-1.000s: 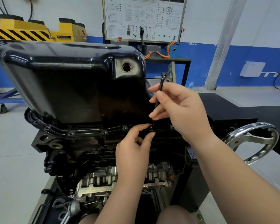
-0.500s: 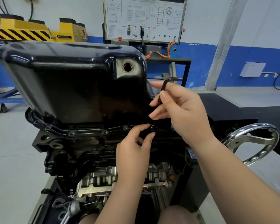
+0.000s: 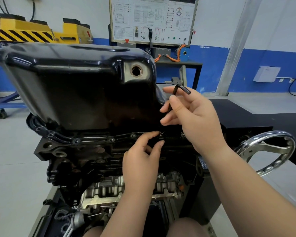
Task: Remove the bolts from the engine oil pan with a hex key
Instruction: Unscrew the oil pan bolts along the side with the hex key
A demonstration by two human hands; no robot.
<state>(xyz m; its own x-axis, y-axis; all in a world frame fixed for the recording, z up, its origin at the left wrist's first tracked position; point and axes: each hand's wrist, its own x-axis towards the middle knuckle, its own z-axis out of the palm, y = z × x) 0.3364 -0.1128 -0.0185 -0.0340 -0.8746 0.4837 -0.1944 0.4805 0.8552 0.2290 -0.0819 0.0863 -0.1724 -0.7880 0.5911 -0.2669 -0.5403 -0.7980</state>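
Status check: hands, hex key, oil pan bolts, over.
Right hand grips black L-shaped hex key, upright, tip at flange bolt. Left hand pinches that bolt. Glossy black oil pan on engine; other bolts seated along flange. Nothing blocking.

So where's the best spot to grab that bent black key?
Probably grip the hex key by its short bent top arm, from the right: its long shaft runs down to the bolt, and the oil pan walls off the left.

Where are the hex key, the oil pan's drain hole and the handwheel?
hex key (image 3: 182, 89): head view, on the short bent arm at the top.
drain hole (image 3: 136, 70): head view, centre of the round opening.
handwheel (image 3: 270, 133): head view, top of the chrome rim.
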